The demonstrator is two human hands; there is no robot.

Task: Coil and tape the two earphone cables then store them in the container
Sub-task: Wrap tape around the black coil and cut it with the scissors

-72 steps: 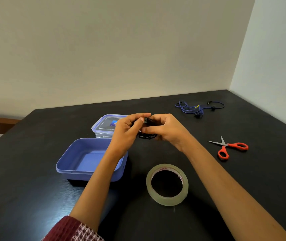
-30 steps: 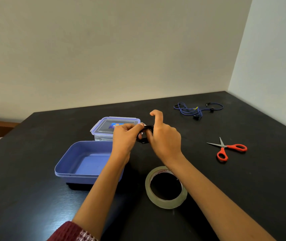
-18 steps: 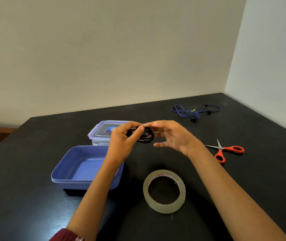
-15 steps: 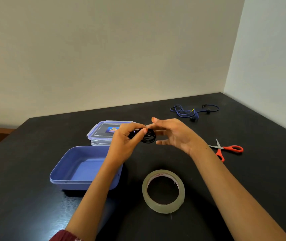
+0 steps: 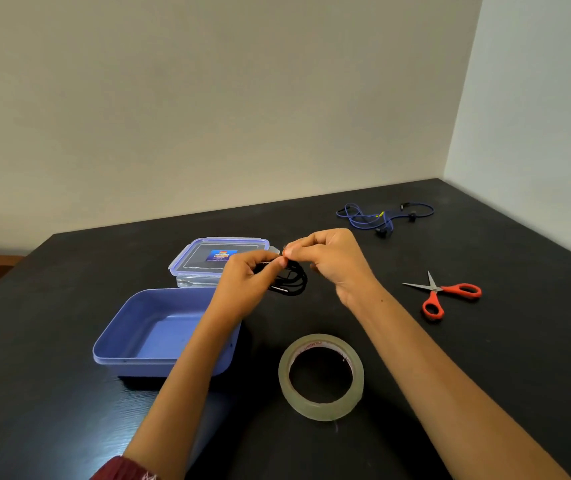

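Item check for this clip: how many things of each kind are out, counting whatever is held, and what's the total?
Earphone cables: 2 (black cable, blue cable)
Box: 1
Lid: 1
Tape roll: 1
Scissors: 1
Total: 6

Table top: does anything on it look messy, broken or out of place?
Nothing looks broken or spilled. The only untidy thing is the blue cable, lying in a loose tangle at the far right. The lid sits off the container, just behind it.
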